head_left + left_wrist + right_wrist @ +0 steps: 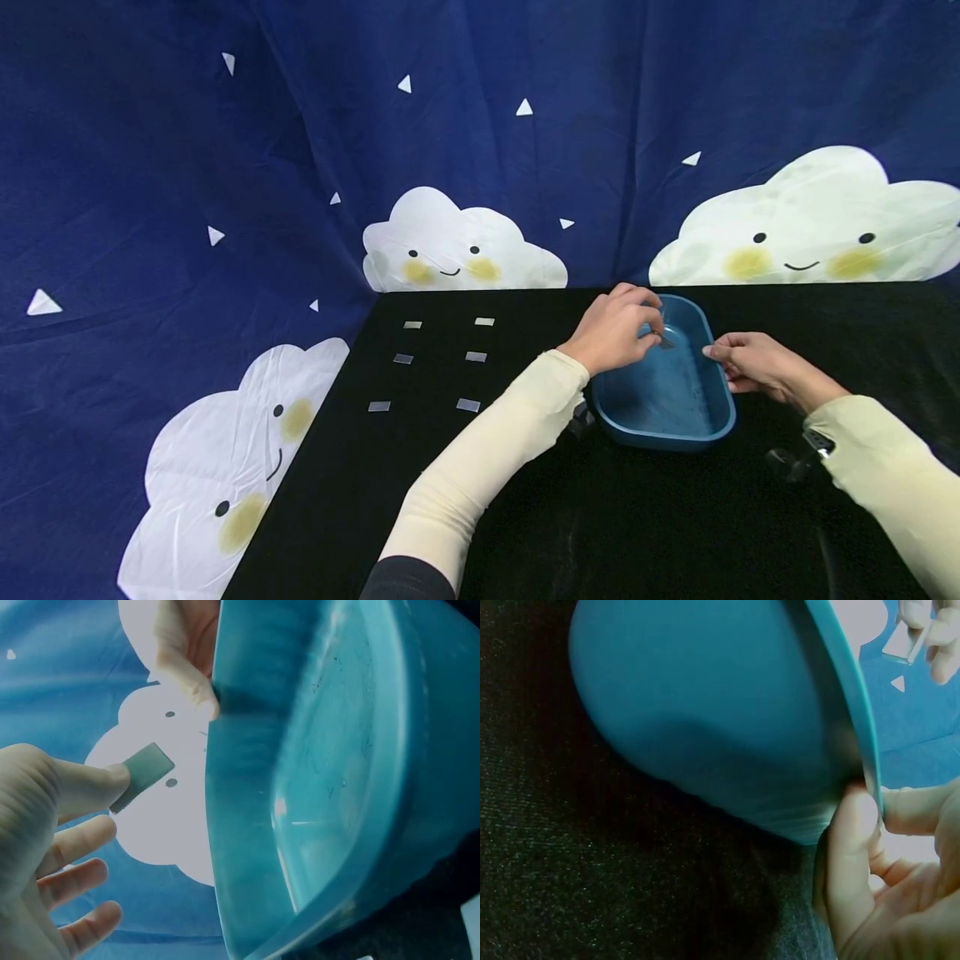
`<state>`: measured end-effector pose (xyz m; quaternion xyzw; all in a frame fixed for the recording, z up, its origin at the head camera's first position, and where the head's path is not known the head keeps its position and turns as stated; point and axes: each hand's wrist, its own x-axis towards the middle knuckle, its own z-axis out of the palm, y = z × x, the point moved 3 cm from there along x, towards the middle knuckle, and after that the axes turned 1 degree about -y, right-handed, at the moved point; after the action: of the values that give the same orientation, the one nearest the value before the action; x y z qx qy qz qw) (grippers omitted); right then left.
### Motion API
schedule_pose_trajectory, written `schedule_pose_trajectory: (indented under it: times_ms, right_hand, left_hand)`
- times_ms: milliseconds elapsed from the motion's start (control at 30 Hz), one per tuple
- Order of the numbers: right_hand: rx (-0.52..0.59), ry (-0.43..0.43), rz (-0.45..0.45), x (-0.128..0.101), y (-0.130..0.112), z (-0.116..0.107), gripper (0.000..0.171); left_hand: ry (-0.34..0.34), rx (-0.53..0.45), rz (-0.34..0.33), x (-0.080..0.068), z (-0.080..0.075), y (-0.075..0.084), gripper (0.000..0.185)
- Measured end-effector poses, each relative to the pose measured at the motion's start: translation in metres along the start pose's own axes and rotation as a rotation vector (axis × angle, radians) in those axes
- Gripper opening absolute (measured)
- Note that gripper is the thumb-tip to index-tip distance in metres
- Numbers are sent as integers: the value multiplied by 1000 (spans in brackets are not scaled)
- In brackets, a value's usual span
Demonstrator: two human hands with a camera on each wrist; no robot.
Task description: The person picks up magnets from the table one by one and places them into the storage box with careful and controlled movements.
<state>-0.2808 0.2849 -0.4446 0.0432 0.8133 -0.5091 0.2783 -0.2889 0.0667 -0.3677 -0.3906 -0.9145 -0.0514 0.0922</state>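
Note:
A blue oval basin [716,417] stands on the black table, right of centre. Over its far end my left hand [654,332] pinches a small grey rectangular chip [665,341] between thumb and forefinger. The left wrist view shows the same chip [142,777] at my thumb tip, just outside the basin wall [315,772]. My right hand [718,353] pinches the basin's right rim; in the right wrist view its thumb [853,847] presses the outer wall [705,712] and a finger lies over the rim. The basin's inside looks bare.
Several more grey chips [476,357] lie in two columns on the table's left part. A dark blue cloth with white clouds [450,250] hangs behind and to the left. The table's left edge [300,467] runs diagonally.

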Motion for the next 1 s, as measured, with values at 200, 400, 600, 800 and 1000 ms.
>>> schedule_pose_trajectory:
  times_ms: [200,400,600,800,1000]
  right_hand:
    - [1,-8,-3,0,-2,2,22]
    - [-2,-6,-7,1,-4,3,22]
    - [-5,6,-2,0,-5,3,22]
    - [-2,22,2,-1,-4,3,23]
    - [-7,28,3,-2,-3,2,23]
  left_hand:
    - [-9,13,8,2,-1,2,13]
    - [-1,-21,12,2,-2,2,14]
    - [10,-37,4,0,-4,-2,15]
    - [17,-38,-29,-4,-4,-9,14]
    - [28,-39,-55,-8,-6,-18,13]
